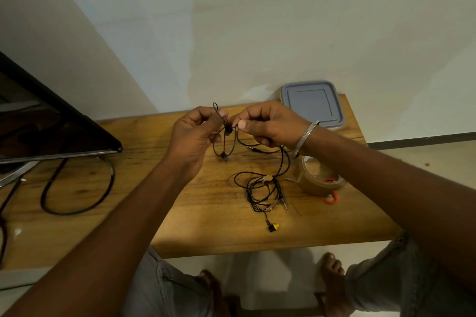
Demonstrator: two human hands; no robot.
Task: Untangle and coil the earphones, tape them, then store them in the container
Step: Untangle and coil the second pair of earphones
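Note:
Black earphones [226, 136] hang in loops between my hands above the wooden table [195, 208]. My left hand [192, 136] pinches the cable, a small loop sticking up above its fingers. My right hand [268, 123], a metal bangle on the wrist, pinches the same cable next to an earbud. One earbud dangles lower. The cable trails right under my right wrist. A second tangled black earphone set [262, 190] with a yellow-tipped end lies on the table. A brown tape roll [319, 177] stands by my right wrist. A container with a grey lid [313, 104] sits at the back right.
A dark monitor [51, 134] on a metal stand fills the left, with a thick black cable [77, 185] looped on the table in front. Orange scissor handles [331, 198] lie beside the tape roll. My knees and bare feet show below the table's front edge.

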